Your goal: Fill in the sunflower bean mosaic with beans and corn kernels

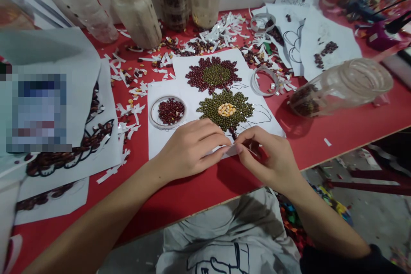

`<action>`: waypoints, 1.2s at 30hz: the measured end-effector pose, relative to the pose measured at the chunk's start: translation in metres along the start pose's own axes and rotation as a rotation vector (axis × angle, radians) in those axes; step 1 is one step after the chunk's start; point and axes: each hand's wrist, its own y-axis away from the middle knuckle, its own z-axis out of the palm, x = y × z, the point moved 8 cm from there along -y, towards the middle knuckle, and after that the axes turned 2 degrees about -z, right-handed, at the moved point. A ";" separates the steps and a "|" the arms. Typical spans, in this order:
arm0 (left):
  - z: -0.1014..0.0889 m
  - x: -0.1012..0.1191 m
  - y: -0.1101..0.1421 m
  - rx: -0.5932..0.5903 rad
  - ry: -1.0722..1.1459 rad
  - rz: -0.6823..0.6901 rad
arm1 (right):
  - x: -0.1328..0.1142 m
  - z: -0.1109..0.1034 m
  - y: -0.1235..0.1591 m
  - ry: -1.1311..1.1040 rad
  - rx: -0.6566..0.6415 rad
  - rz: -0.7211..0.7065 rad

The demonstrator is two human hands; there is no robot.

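- left hand (195, 147), right hand (271, 154): grips clamped on thin white paper (231, 150), near the mung bean flower (244, 109).
- a hard tug could bend the sheet (158, 145) on the desk (205, 190), popping beans (207, 108) off.

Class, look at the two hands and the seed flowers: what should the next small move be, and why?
Perhaps release the thin pale piece from the right hand. The left hand seems to pinch it too, so it could steady it alone. The leaf outlines beside the green flower are unfilled, and freed fingers could fetch red seeds.
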 end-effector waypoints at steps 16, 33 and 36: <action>0.001 0.003 -0.001 -0.008 0.043 -0.048 | -0.006 0.004 0.007 -0.145 -0.122 -0.059; 0.011 0.010 0.001 -0.122 -0.163 0.040 | -0.015 0.014 0.013 0.403 -0.144 -0.080; 0.005 0.014 -0.002 -0.017 -0.071 -0.017 | -0.007 0.010 0.012 0.076 -0.072 0.128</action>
